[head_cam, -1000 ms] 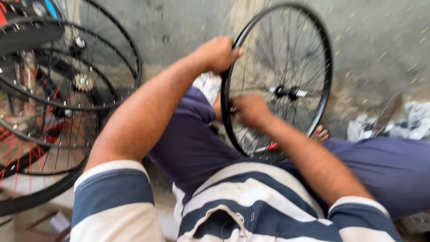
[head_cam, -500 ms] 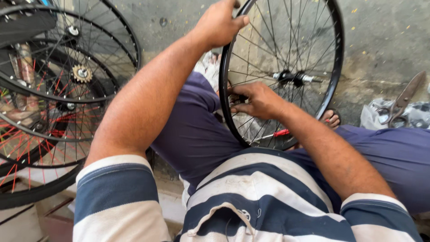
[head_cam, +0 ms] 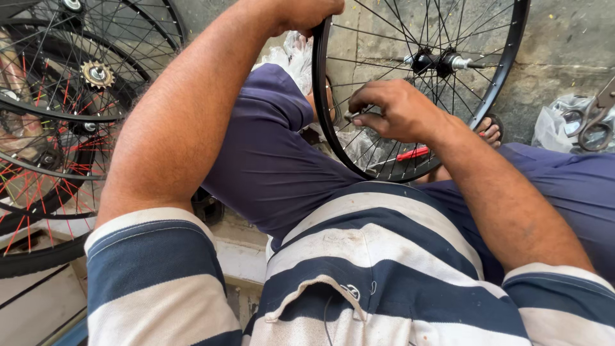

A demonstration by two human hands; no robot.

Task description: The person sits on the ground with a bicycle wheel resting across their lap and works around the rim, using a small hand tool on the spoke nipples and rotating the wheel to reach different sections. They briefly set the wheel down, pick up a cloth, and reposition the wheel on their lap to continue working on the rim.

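Black wheel rim (head_cam: pixel 323 122) wants the left hand (head_cam: pixel 307 13) clamped firm at eleven o'clock while the right hand (head_cam: pixel 391 109), fingers pinched on a spoke (head_cam: pixel 378 144) near eight o'clock, works gently

The wheel rim (head_cam: pixel 512 57) is metal with a smooth, semi-gloss black finish. Its spokes (head_cam: pixel 384 38) are thin dark wire; the hub axle (head_cam: pixel 458 63) at 1 o'clock from the right hand (head_cam: pixel 397 112) is bright bare metal. The red-handled tool (head_cam: pixel 413 154) at 5 o'clock looks like glossy plastic. The wall (head_cam: pixel 564 38) is rough, matt concrete. The stacked wheels (head_cam: pixel 57 128) at 9 o'clock show black rims, red-coated spokes and a dull brass-toned sprocket (head_cam: pixel 97 74). The striped shirt (head_cam: pixel 359 269) is matt woven cloth, lightly soiled. The bag (head_cam: pixel 557 125) is crinkled translucent plastic.
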